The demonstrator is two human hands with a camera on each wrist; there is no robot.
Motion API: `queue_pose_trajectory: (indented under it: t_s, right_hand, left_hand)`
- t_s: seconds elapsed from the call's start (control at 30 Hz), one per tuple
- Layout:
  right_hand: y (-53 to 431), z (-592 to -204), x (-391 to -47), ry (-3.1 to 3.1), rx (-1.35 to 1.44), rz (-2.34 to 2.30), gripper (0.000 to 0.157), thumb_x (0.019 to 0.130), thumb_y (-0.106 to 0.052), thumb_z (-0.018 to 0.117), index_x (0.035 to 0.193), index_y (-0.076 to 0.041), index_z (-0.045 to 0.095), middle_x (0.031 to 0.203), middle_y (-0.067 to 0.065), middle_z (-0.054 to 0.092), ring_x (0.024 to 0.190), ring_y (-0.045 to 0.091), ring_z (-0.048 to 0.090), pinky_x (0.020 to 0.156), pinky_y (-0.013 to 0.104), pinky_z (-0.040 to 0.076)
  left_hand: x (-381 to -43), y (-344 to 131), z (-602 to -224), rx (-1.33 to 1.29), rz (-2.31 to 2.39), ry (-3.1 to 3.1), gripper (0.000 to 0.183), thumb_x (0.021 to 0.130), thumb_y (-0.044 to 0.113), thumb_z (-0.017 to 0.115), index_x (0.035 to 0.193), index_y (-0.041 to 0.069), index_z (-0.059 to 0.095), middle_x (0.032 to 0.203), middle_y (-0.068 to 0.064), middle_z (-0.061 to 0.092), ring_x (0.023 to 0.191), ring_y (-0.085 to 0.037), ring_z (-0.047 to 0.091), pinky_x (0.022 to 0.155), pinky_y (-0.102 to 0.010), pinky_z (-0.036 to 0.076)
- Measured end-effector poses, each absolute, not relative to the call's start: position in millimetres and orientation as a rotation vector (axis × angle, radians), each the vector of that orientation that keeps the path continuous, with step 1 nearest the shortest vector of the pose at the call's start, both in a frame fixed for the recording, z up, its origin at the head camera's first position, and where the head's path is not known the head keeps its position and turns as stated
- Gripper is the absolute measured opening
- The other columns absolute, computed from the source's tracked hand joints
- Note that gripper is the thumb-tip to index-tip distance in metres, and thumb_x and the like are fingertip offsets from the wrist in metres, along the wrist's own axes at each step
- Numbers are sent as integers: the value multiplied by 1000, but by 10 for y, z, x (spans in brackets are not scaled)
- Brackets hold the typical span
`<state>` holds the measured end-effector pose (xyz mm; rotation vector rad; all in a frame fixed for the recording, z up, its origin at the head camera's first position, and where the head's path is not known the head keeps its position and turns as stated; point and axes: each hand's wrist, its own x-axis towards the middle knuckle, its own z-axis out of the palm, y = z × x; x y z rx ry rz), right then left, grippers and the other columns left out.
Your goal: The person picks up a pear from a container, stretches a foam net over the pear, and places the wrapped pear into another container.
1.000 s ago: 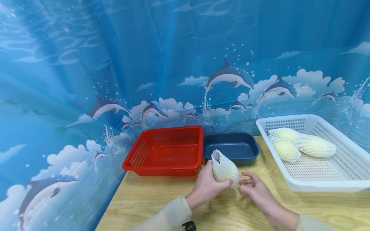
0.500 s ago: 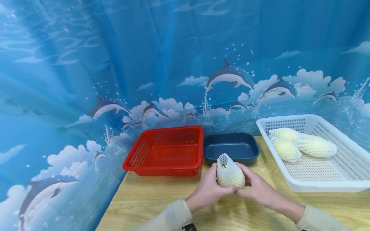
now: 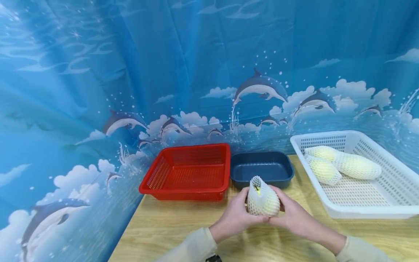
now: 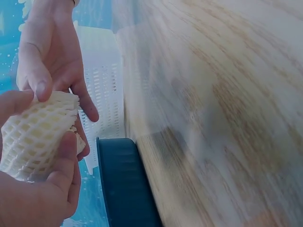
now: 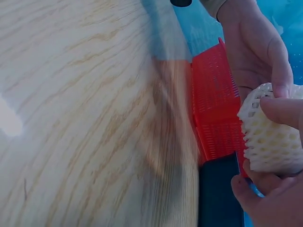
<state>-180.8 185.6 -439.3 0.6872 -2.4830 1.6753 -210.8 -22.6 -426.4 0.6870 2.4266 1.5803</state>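
Above the near part of the table, both hands hold a pale yellow fruit wrapped in a white foam net sleeve (image 3: 263, 202). My left hand (image 3: 233, 216) grips its left side and my right hand (image 3: 292, 214) its right side, with the thumbs meeting at the near face. The open end of the net points up and away, showing something dark and yellow inside. In the left wrist view, the foam net (image 4: 35, 135) lies between the fingers of both hands. From the right wrist, the net's ragged edge (image 5: 251, 137) shows; the kind of fruit is hidden.
A red slotted basket (image 3: 183, 190) stands at the left, and a dark blue tray (image 3: 262, 154) lies just beyond the hands. On the right, a white basket (image 3: 370, 209) holds several netted fruits (image 3: 356, 165). A dolphin-print curtain (image 3: 209, 72) hangs behind the wooden table (image 3: 170, 225).
My right hand has come in from the right and taken hold of the netted fruit beside the left hand. The fruit has shifted slightly right and nearer, its open end turning more upright.
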Motion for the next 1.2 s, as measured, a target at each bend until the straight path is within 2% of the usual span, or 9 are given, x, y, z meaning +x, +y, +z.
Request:
queue_pose_trajectory:
  t_s: [0.1,0.2,0.33,0.43,0.57,0.77,0.93,1.07,1.2]
  right_hand:
    - [1868,-4400,-1800,-2501,674,1710,91,82,-23,83,154,-8,30,144,21,49,112,5,61,91,25,53]
    - [1907,-4392,-1790,-2506,692,1788,89,88,-22,78,157,-8,24,148,25,44,113,2,60,90,25,54]
    - [1977,-4359,-1791,-2457,788,1948,75,98,-14,64,157,-2,18,148,34,40,118,-4,57,92,24,54]
    - [2009,-4337,-1808,-2424,853,1996,67,101,-9,59,154,1,19,144,35,42,118,0,59,92,27,55]
    - [2010,-4328,-1824,-2417,876,1982,71,98,-7,61,154,3,18,140,34,46,116,7,62,91,29,56]
    - [1985,-4333,-1816,-2415,831,1973,77,95,-6,65,154,7,18,134,35,51,111,6,64,88,30,57]
    - [1959,-4323,-1801,-2455,704,1835,76,92,-11,71,153,2,28,132,28,56,108,7,65,85,29,57]
    - [1936,-4293,-1788,-2492,559,1769,80,89,-16,76,152,1,31,133,25,56,107,13,65,84,28,56]
    - [1898,-4274,-1786,-2505,455,1720,80,87,-20,79,151,-1,35,133,23,57,107,19,64,83,27,55]
  left_hand:
    - [-2108,-230,-4265,662,1614,2385,84,71,28,91,143,20,48,120,9,62,96,-3,62,81,-20,53]
    - [-2116,-238,-4266,627,1695,2282,80,74,20,89,143,20,48,119,6,62,95,-6,64,80,-21,55]
    - [-2127,-259,-4247,619,1819,2105,72,78,7,85,139,16,48,120,-1,65,94,-11,68,80,-24,57]
    - [-2134,-267,-4228,660,1865,2017,68,80,3,82,138,12,49,121,-4,66,97,-14,68,82,-26,58]
    - [-2145,-276,-4231,726,1863,2013,66,82,3,81,140,10,52,122,-2,62,99,-12,65,84,-26,58]
    - [-2153,-312,-4259,810,1790,2145,69,82,9,82,144,12,53,116,1,51,94,-7,61,83,-21,56]
    - [-2156,-299,-4253,740,1844,2065,71,85,9,80,147,17,46,124,0,56,100,-10,64,86,-23,55]
    - [-2118,-281,-4228,728,1840,2098,65,88,9,76,146,13,45,127,-5,61,102,-9,63,88,-23,54]
    - [-2055,-232,-4186,719,1792,2165,67,91,20,74,149,11,41,127,-4,62,101,-6,62,85,-21,54]
